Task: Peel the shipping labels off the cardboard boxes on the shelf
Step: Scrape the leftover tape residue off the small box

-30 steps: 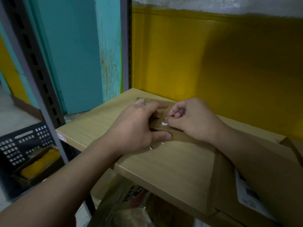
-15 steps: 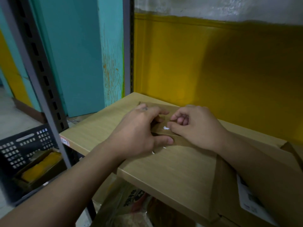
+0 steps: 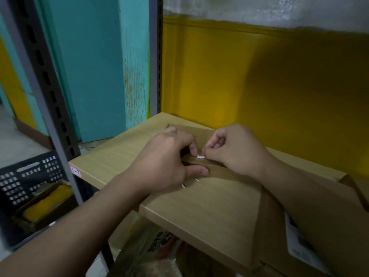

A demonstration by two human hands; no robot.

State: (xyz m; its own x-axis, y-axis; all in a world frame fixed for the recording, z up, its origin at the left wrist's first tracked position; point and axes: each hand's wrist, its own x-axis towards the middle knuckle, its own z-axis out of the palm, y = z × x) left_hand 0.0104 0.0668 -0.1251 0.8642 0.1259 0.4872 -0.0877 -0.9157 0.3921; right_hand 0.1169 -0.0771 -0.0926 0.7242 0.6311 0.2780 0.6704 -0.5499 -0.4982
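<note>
Right hand fingertips pinch a white label scrap on top of the flat cardboard box, left hand curled over it, thumb on its near edge, gripping; box lies mid-shelf, second box with a white label near right.

Small tag on shelf front edge: approx. "1-7", not sharp. Bag under shelf: bold dark print, chars illegible. Shipping label on side of cardboard box at right: dark blocks + fine print, too blurred to read.
</note>
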